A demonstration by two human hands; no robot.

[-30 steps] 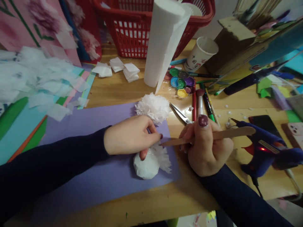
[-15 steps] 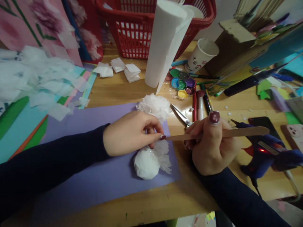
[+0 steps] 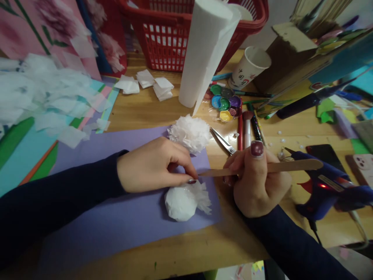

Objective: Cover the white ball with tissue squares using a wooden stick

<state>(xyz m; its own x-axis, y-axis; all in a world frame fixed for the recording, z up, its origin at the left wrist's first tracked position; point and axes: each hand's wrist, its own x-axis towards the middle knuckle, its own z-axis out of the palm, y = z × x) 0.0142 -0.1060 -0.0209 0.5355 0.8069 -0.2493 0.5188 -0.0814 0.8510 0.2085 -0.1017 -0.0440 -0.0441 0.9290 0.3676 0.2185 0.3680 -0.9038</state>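
Observation:
My right hand (image 3: 260, 184) is closed around a flat wooden craft stick (image 3: 295, 166), which lies almost level and points left. Its narrow tip reaches the fingertips of my left hand (image 3: 154, 165), which are pinched together; whatever is between them is too small to make out. Just below those fingers a white paper-covered ball (image 3: 180, 204) rests on a purple sheet (image 3: 116, 229), with frilled white tissue petals (image 3: 204, 198) at its right side. A fluffy white tissue flower (image 3: 189, 134) sits above my left hand, at the sheet's upper edge.
Scissors (image 3: 223, 142), a makeup-type brush (image 3: 247, 126) and paint pots (image 3: 224, 103) lie beyond my right hand. A blue glue gun (image 3: 326, 188) with a lit red light is at right. Behind stand a paper roll (image 3: 201, 54) and red basket (image 3: 166, 42); tissue squares (image 3: 58, 97) are heaped left.
Both hands have shifted slightly left, and the craft stick with them. My left fingers have drawn closer together. The ball and the flower stay where they were.

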